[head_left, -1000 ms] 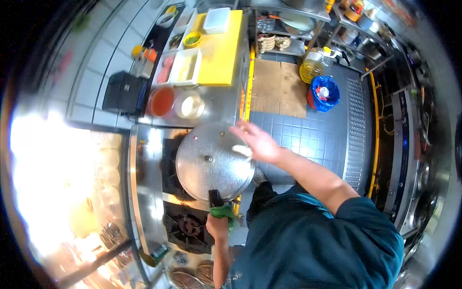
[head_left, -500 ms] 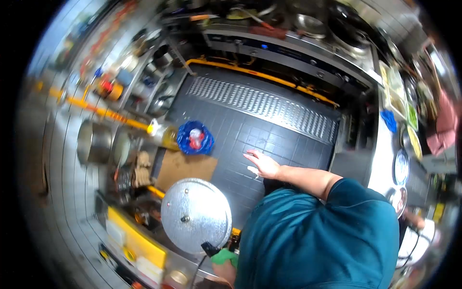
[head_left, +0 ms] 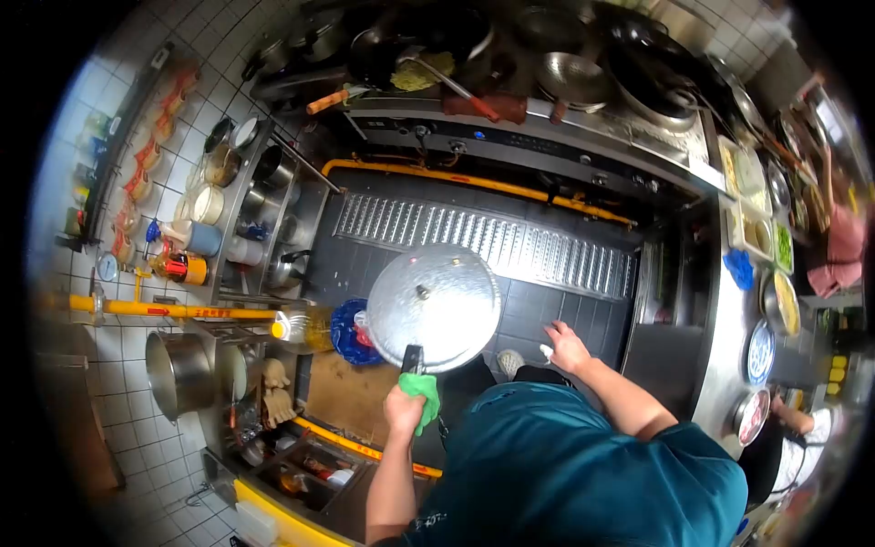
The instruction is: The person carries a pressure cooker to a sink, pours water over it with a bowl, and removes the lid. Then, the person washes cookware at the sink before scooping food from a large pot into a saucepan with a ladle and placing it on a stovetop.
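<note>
Head camera, left hand (head_left: 400,410) grasping one black-handled metal lid (head_left: 442,314) with one green cloth (head_left: 425,390), right hand (head_left: 570,349) loosely spread.

Dress of the person, located from the hands. A dark teal shirt (head_left: 574,474), broadly creased, covers the torso behind the left hand (head_left: 401,408) and the right hand (head_left: 569,349). Its right sleeve (head_left: 697,460) is short, ending near the elbow, well back from the right hand; the forearms (head_left: 390,488) are bare. Small white lettering (head_left: 428,521), too small to read, marks the cloth behind the left hand. Dark trousers (head_left: 544,375) and a pale shoe (head_left: 509,364) appear between the hands, the shoe nearer the right. A white patch (head_left: 547,351) of uncertain nature shows beside the right thumb.
</note>
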The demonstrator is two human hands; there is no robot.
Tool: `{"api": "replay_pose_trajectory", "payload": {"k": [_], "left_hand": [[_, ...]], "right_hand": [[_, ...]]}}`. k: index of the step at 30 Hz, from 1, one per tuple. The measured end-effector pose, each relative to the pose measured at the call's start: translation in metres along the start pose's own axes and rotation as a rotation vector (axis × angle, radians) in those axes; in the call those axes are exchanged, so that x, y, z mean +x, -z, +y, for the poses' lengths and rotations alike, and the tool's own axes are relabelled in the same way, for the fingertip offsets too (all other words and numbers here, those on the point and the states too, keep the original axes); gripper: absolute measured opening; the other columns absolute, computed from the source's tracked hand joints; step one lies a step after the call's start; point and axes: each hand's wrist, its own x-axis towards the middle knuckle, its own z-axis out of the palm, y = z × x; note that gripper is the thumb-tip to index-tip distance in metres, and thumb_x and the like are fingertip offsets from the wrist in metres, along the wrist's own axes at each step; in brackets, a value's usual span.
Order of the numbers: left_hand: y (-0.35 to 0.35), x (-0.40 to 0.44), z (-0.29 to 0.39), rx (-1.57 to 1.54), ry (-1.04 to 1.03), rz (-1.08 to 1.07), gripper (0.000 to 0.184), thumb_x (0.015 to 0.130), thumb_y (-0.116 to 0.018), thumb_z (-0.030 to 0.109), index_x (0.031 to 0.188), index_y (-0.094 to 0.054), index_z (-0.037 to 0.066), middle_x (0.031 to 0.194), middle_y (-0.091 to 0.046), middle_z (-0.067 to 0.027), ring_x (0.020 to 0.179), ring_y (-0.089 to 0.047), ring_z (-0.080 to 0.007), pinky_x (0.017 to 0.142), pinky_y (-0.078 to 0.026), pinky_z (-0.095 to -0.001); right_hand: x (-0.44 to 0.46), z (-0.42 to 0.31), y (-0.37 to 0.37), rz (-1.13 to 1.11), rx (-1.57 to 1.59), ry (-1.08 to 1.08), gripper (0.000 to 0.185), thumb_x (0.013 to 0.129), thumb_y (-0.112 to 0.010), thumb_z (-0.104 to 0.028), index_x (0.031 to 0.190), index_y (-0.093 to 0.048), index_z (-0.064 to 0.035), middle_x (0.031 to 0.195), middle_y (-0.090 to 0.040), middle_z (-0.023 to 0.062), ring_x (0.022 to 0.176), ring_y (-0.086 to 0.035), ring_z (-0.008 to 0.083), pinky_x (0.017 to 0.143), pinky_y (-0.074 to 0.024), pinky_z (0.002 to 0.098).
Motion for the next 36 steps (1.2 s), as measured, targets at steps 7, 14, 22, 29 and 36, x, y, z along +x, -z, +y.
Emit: {"api": "replay_pose_trajectory", "payload": {"k": [7,14,22,29,36], "left_hand": [[-0.021,0.173,0.080,0.242,-0.096,-0.084,0.029,0.075,-0.068,0.026,0.095,-0.075,0.005,0.097,-0.072,-0.0252,0.097,-0.070,-0.0429,0.088,-0.055,-0.0507],[-0.075,0.282,0.108,0.140,-0.111,-0.211,0.022,0.083,-0.066,0.022,0.096,-0.074,0.006,0.097,-0.074,-0.0215,0.095,-0.071,-0.0406,0.084,-0.056,-0.0490],[-0.228,0.376,0.123,-0.073,-0.025,-0.070,0.018,0.084,-0.066,0.018,0.094,-0.069,0.003,0.085,-0.074,-0.0194,0.081,-0.073,-0.0384,0.075,-0.058,-0.0479],[-0.403,0.499,0.170,-0.190,-0.017,-0.099,0.012,0.082,-0.064,0.010,0.088,-0.072,0.004,0.088,-0.074,-0.0203,0.085,-0.073,-0.0374,0.077,-0.058,-0.0481],[-0.485,0.623,0.238,-0.318,-0.106,-0.114,0.024,0.086,-0.061,0.015,0.102,-0.069,-0.002,0.095,-0.074,-0.0214,0.089,-0.074,-0.0362,0.079,-0.058,-0.0461]], "right_hand": [[0.069,-0.001,0.005,-0.273,-0.202,-0.170,0.056,0.089,-0.069,-0.031,0.137,-0.057,-0.0030,0.145,-0.047,0.0292,0.129,-0.053,0.0443,0.109,-0.0447,0.0448],[0.146,-0.007,0.017,-0.553,-0.247,-0.331,0.070,0.093,-0.066,-0.049,0.145,-0.051,-0.0042,0.142,-0.054,0.0264,0.134,-0.049,0.0411,0.113,-0.0414,0.0448],[0.279,0.070,-0.020,-1.024,-0.441,-0.410,0.109,0.090,-0.051,-0.077,0.163,-0.012,-0.0056,0.162,-0.018,0.0323,0.151,-0.021,0.0463,0.120,-0.0297,0.0521],[0.380,0.136,-0.029,-1.093,-0.750,-0.391,0.119,0.085,-0.054,-0.081,0.164,0.004,-0.0123,0.164,-0.003,0.0337,0.150,-0.018,0.0527,0.117,-0.0335,0.0579],[0.400,0.171,-0.023,-0.900,-0.843,-0.219,0.107,0.086,-0.065,-0.068,0.163,-0.015,-0.0123,0.162,-0.013,0.0323,0.144,-0.029,0.0525,0.114,-0.0383,0.0580]]}}
